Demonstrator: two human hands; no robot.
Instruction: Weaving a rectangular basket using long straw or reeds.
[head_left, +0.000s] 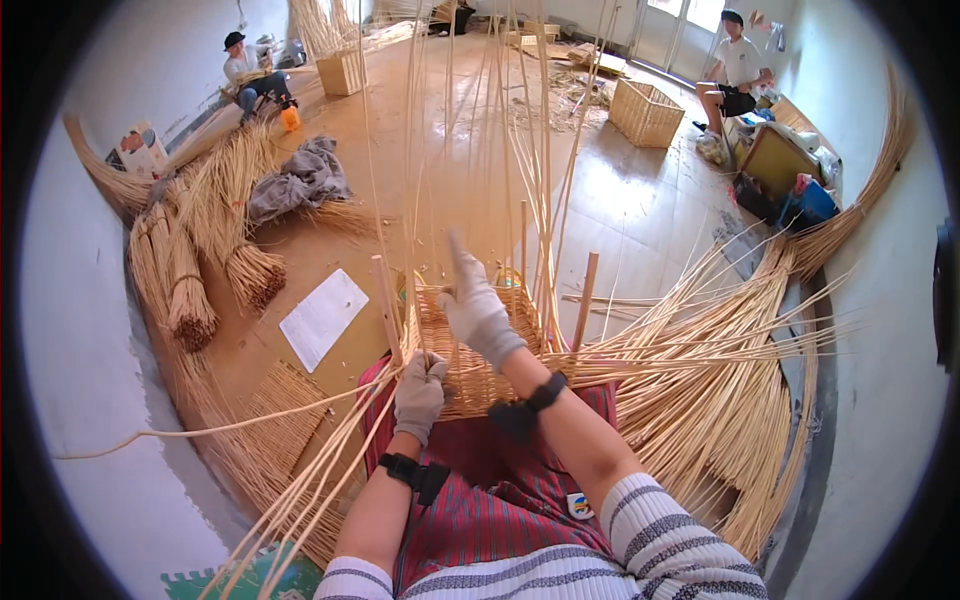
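Note:
A half-woven wicker basket rests on my lap over a red striped cloth, with tall upright rods rising from it. Wooden posts stand at its sides. My left hand, in a grey-white glove, is closed on a wicker rod at the basket's near left edge. A long loose rod runs out to the left beside that hand. Over the basket's middle is my gloved right hand, its fingers stretched toward the uprights; the fingertips are smeared by motion. Nothing shows in its grasp.
Loose rods fan out on the floor at right. Bundled rods, a grey cloth and a white sheet lie at left. Farther off are a square woven basket and two seated people, one left, one right.

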